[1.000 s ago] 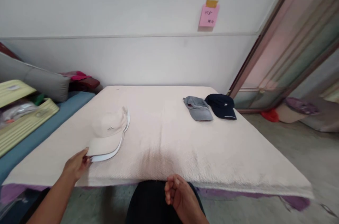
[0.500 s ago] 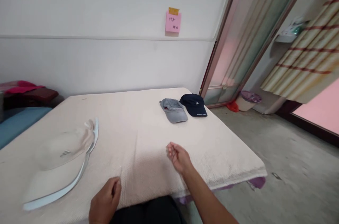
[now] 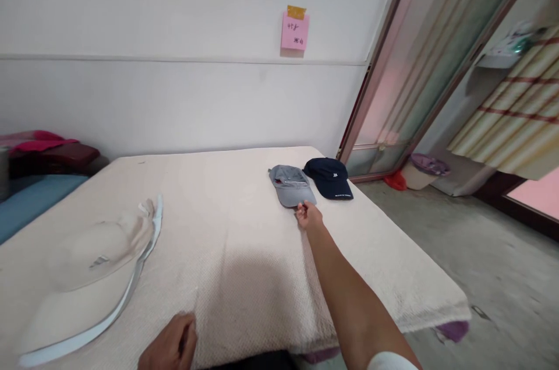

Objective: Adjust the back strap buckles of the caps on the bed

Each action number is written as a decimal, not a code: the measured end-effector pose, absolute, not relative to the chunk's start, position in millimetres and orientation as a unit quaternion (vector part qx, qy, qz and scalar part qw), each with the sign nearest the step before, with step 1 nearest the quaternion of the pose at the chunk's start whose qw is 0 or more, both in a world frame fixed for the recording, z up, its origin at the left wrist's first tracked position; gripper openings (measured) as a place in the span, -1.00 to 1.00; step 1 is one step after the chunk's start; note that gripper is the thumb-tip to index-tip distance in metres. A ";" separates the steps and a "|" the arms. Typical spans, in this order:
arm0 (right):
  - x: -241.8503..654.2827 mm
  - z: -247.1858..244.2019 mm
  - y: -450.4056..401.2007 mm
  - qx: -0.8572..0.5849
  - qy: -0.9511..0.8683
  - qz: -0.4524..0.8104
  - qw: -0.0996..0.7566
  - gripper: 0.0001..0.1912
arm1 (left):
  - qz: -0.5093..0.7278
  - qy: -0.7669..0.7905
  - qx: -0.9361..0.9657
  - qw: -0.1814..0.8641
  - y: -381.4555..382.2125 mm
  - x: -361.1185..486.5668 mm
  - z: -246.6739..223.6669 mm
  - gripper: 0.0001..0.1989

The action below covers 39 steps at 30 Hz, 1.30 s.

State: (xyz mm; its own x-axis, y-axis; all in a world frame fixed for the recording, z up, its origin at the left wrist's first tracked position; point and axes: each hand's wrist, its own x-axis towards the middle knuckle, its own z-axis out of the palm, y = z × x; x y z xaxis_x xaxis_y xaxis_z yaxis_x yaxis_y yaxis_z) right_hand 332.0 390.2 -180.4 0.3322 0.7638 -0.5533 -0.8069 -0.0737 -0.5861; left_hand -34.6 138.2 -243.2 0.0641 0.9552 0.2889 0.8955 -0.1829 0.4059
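Fingers of right hand (image 3: 311, 217), mid-reach half a second ago, now at brim of grey cap (image 3: 288, 188) beside navy cap (image 3: 328, 179), clamping not discernible; left hand (image 3: 168, 345) curled, fingers together; handling thus shifted to grey cap

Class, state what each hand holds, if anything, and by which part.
Right hand: at the grey baseball cap, front edge of its brim; whether gripped cannot be told. Left hand: curled, nothing visible in it.

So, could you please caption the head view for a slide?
Right hand at the brim of a grey cap, navy cap beside it, left hand loosely curled.
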 end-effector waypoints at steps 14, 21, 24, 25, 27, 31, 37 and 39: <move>207.0 -189.8 121.5 -0.305 0.050 0.786 0.535 -0.75 | 0.498 0.526 0.235 0.648 159.3 10.5 -170.4 -0.40; 191.4 -221.8 63.6 -0.319 -0.079 0.806 0.492 -0.66 | 0.682 0.358 0.022 0.638 174.4 -18.0 -105.9 -0.66; 189.5 -226.1 61.5 -0.330 -0.110 0.816 0.462 -0.59 | 0.698 0.360 0.061 0.616 175.0 -25.5 -82.3 -0.74; 187.6 -224.9 62.8 -0.337 -0.112 0.817 0.455 -0.57 | 0.710 0.362 0.088 0.598 173.2 -23.6 -73.4 -0.78; 181.9 -219.6 67.4 -0.353 -0.106 0.816 0.445 -0.55 | 0.734 0.363 0.156 0.553 166.1 -14.3 -54.5 -0.82; 169.4 -204.2 76.4 -0.374 -0.088 0.803 0.456 -0.57 | 0.712 0.357 0.290 0.530 142.2 11.1 -26.2 -0.73; 162.1 -189.6 75.3 -0.369 -0.087 0.781 0.496 -0.56 | 0.635 0.381 0.359 0.568 104.3 31.7 -36.9 -0.71; 160.0 -187.2 74.9 -0.375 -0.107 0.774 0.499 -0.57 | 0.612 0.396 0.381 0.569 92.9 36.1 -45.0 -0.72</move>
State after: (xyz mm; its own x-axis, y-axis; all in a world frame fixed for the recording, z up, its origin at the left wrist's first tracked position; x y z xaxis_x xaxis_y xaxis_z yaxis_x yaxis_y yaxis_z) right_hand 160.0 74.9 -187.2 -0.2197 0.8528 -0.4737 -0.6923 -0.4784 -0.5402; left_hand 36.1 92.9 -45.0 -0.0620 0.9980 0.0150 -0.3946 -0.0383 0.9180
